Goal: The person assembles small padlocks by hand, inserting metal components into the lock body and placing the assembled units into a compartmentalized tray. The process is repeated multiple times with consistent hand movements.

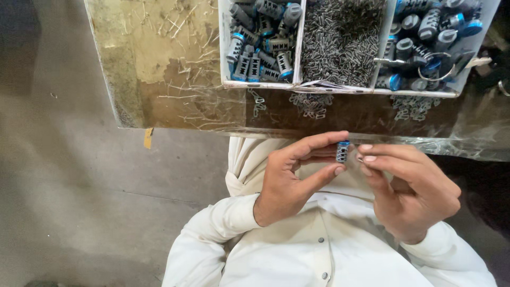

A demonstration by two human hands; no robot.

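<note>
In front of me the tray [340,87] sits on the table [159,64], split into three bins: cylinders [260,37] at left, pins [340,37] in the middle, more cylinders [425,37] at right. Nearer me, my left hand [289,180] holds one small cylinder [342,151], my right hand [414,191] just beside it (fingertips almost touching).

Soft, even daylight fills the view, moderately bright and without hard highlights. The clear plastic sheet over the scratched brown bench [159,69] catches a pale glare along its front edge and right side, hazing what lies beneath. The grey concrete floor [64,175] at the left falls off into dimness, darkest in the top left corner. Shadows under the hands are faint. Focus is fair at centre; the small parts in the white divided plastic tray [299,50] look slightly smeared.
</note>
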